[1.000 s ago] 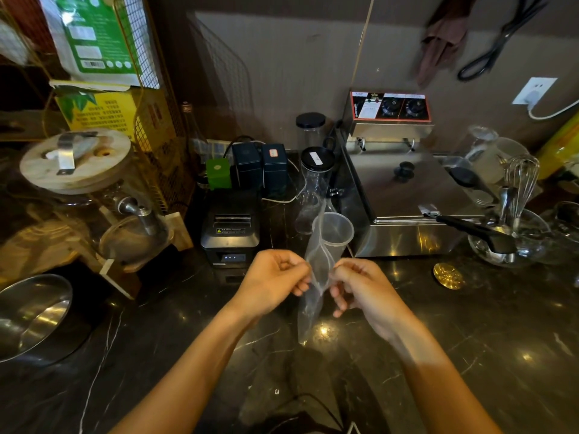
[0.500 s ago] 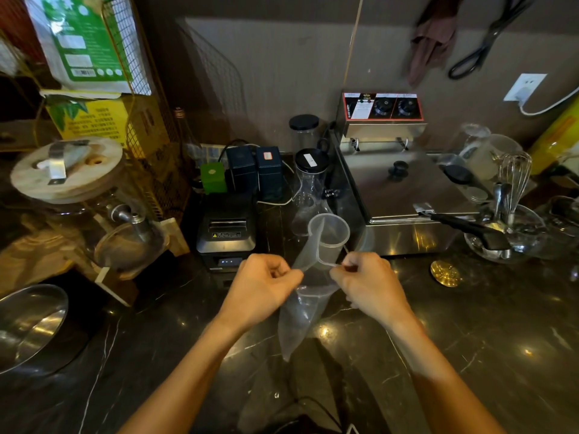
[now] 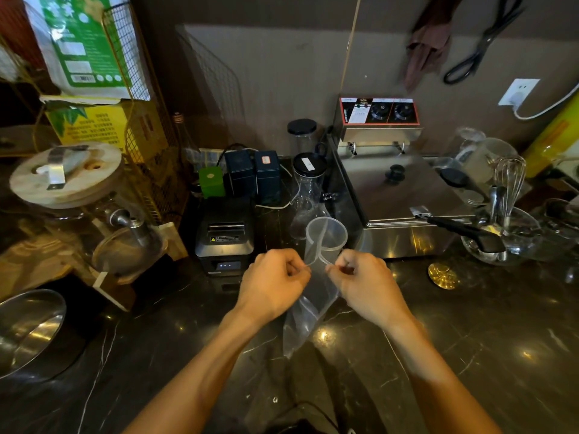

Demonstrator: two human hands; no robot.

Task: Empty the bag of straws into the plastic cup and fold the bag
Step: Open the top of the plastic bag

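A clear plastic bag (image 3: 305, 314) hangs over the dark marble counter, its lower end near the surface. My left hand (image 3: 273, 286) pinches the bag's upper left edge and my right hand (image 3: 363, 286) pinches its upper right edge, so the mouth is held between them. Just behind my hands stands the translucent plastic cup (image 3: 329, 238), and a strip of the bag's top rises in front of it. I see no straws in the bag; I cannot tell whether any are in the cup.
A black receipt printer (image 3: 224, 236) sits left of the cup. Behind the cup stand a steel fryer (image 3: 398, 198) and clear jars (image 3: 308, 189). A glass bowl with a whisk (image 3: 501, 239) is at right, a gold disc (image 3: 442, 275) lies near it, and a steel bowl (image 3: 26, 330) at far left.
My hands have moved slightly apart and forward, spreading the bag's top edge. The bag's lower end has swung left and hangs lower over the counter.
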